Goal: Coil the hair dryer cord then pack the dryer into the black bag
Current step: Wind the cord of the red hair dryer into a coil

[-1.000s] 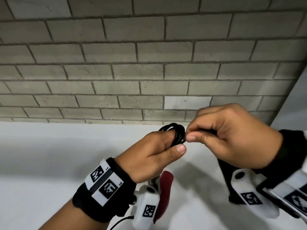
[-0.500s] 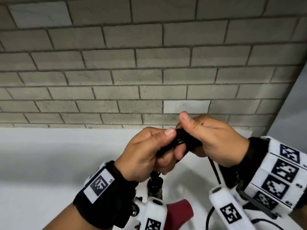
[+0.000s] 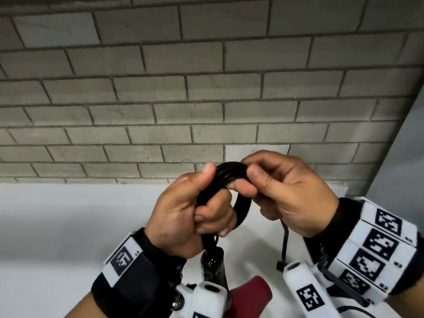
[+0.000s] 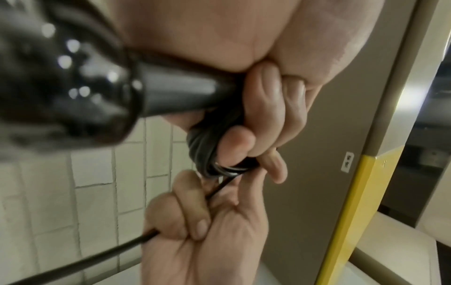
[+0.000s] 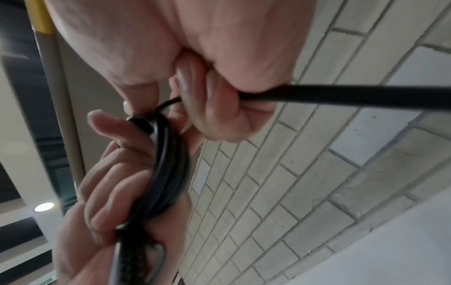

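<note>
Head view: both hands up at centre frame, in front of a grey brick wall point(image 3: 206, 88), over a white counter point(image 3: 57, 226). Left hand point(image 3: 183, 216) has fingers curled tight round the coil point(image 3: 231, 174) of black cord, thumb up against the loop's left side. Right hand point(image 3: 291, 193) pinches the top of the same loop w/ thumb & forefinger, other fingers curled in. Loose cord end point(image 3: 284, 246) hangs from under the right hand, lower right of centre. Dryer point(image 3: 212, 265) hangs below the left hand, black handle end showing at bottom centre, a dark red part point(image 3: 250, 294) just beside it at the bottom edge.

Left wrist view: dryer handle point(image 4: 73, 83) fills upper left, blurred; cord strands bunched under the left fingers point(image 4: 268, 108) mid-frame. Right wrist view: one cord strand point(image 5: 366, 96) runs out of the right fist to the right edge; coil sits in the left palm, lower left. Bag – not seen in any view
</note>
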The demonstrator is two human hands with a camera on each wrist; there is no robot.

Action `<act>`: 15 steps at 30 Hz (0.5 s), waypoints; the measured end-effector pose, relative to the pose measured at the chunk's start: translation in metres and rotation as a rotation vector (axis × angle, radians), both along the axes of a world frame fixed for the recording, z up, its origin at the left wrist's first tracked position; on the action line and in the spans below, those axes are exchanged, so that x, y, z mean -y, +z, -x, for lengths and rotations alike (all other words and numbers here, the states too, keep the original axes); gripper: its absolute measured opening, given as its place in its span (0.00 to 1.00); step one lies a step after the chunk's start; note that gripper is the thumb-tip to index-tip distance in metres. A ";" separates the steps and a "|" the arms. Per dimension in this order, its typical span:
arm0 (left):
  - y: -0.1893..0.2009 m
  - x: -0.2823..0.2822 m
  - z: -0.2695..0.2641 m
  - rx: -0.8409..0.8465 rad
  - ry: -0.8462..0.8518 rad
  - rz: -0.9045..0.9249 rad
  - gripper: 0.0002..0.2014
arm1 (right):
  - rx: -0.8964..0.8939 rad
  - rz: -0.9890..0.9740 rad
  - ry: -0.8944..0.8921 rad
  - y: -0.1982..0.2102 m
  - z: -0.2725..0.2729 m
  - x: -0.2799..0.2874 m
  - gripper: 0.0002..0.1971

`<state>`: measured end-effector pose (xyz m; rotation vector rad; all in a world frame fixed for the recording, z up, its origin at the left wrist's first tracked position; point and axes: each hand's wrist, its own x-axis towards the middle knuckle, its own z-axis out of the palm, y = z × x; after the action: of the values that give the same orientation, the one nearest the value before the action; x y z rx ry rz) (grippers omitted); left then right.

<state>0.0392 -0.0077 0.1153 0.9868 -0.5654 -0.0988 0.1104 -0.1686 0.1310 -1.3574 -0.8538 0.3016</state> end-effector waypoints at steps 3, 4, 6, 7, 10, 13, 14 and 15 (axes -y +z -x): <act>0.005 -0.008 0.000 0.004 0.014 0.051 0.26 | 0.237 0.057 -0.201 -0.012 -0.007 0.004 0.08; 0.008 -0.008 0.000 0.012 0.028 0.058 0.26 | 0.335 0.105 -0.228 -0.017 -0.006 0.005 0.09; 0.013 -0.005 -0.001 0.027 0.070 0.065 0.27 | 0.482 0.213 -0.243 -0.026 -0.003 0.004 0.12; 0.015 -0.004 -0.001 0.029 0.097 0.071 0.27 | 0.520 0.268 -0.245 -0.030 -0.001 0.004 0.12; 0.019 -0.003 -0.006 0.013 0.192 0.097 0.28 | 0.495 0.369 -0.171 -0.041 0.003 0.001 0.13; 0.021 -0.004 -0.011 -0.007 0.308 0.067 0.28 | 0.441 0.451 -0.136 -0.049 0.001 -0.002 0.16; 0.021 -0.005 -0.011 -0.012 0.342 0.051 0.28 | 0.448 0.466 -0.180 -0.050 -0.002 -0.001 0.15; 0.021 -0.006 -0.011 -0.015 0.367 0.044 0.27 | 0.462 0.473 -0.248 -0.050 -0.004 0.002 0.14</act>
<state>0.0505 -0.0021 0.1358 1.0312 -0.3642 0.2317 0.1145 -0.1702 0.0811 -2.0031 -1.0168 -0.0146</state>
